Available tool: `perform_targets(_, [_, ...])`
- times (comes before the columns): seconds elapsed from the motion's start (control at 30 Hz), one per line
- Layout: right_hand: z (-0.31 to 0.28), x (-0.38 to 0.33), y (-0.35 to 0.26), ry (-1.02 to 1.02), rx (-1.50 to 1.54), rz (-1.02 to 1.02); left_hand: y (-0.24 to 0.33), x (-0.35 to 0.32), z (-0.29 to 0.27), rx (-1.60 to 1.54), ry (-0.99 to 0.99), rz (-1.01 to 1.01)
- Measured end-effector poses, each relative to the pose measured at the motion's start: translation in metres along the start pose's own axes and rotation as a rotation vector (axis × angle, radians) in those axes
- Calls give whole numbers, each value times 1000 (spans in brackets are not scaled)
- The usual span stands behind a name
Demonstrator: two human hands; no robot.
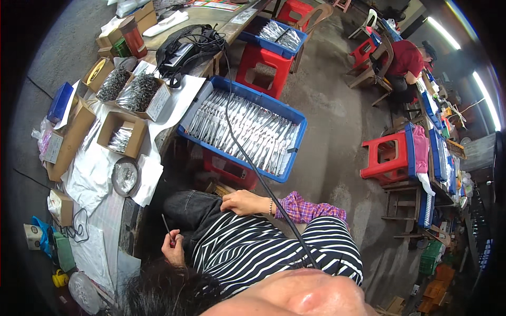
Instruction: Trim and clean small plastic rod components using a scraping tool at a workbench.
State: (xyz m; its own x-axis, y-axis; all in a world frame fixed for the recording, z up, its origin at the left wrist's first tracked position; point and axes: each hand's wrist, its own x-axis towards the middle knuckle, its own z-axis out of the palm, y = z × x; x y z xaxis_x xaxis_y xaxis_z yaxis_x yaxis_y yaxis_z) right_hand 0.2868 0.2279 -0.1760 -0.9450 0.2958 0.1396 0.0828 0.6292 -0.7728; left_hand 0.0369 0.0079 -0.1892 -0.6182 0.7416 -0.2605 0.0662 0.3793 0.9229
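Hands at the lap, a thin tool in the left one

The left hand is closed on a thin tool that points up; the right hand rests half-curled and empty on the dark trousers, nearer to the blue tray ahead.

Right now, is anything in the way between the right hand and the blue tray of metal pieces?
Yes, partly: a black cable lies across the blue tray and runs down past the wrist of the right hand. Otherwise nothing visible stands between them.
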Motion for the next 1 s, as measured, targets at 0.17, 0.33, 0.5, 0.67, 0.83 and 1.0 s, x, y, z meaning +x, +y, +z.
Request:
perform_targets(0.17, [3,2,0,-6,-10,19,-10,2,3,-17,16,129])
perform_targets(0.33, [5,2,2,-61,-20,46,-1,0,11,-54,12,113])
perform_targets(0.5, [8,3,3,-72,-24,53,-4,-1,14,-94,-6,130])
perform_targets(0.67, [14,2,9,-54,-21,39,-6,-4,15,-126,-1,98])
perform_targets(0.83, [11,3,5,-84,-45,59,1,-7,12,-107,-14,19])
perform_targets(1.0, [9,4,3,-96,-18,89,8,-9,17,-133,-6,34])
